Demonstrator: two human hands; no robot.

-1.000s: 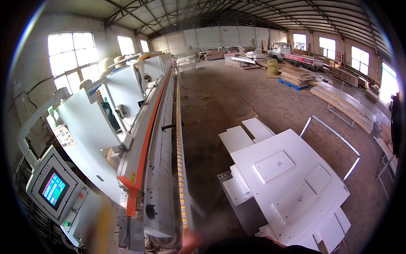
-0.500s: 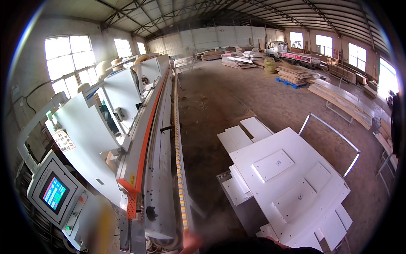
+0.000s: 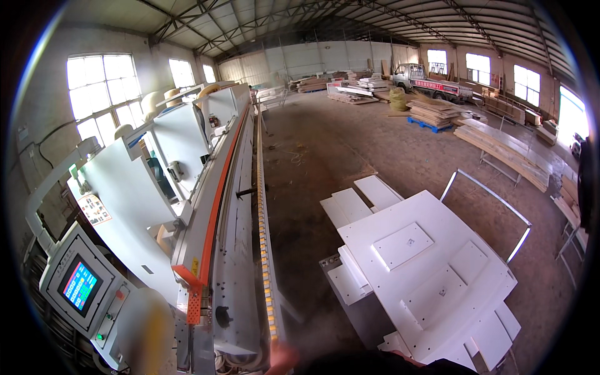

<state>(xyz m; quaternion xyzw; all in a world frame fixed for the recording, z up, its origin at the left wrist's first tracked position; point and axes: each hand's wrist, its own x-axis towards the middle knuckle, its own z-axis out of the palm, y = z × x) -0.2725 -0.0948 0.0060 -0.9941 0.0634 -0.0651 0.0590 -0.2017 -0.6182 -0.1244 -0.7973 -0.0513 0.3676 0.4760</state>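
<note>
At the lower edge, my left hand [image 3: 284, 357] is a blurred patch beside the near end of the rail with yellow rollers [image 3: 267, 284]. Its fingers are smeared, and whether it touches the rail I cannot tell. Of my right hand [image 3: 409, 358], only a sliver of skin shows past dark clothing, close to the near edge of a stack of white panels [image 3: 387, 297]. Its fingers are hidden. Smaller white panels [image 3: 403, 245] lie on the large top one, several with drilled holes. Left of the rail stands a long white woodworking machine [image 3: 119, 181] with an orange strip [image 3: 226, 194].
A control panel with a lit screen [image 3: 81, 284] stands at the near left, behind a blurred grey and yellow shape [image 3: 147, 331]. A metal bar frame [image 3: 490, 194] rises beyond the stack. Boards on a blue pallet [image 3: 431, 112], long tables [image 3: 503, 153] and a truck [image 3: 431, 81] stand farther right.
</note>
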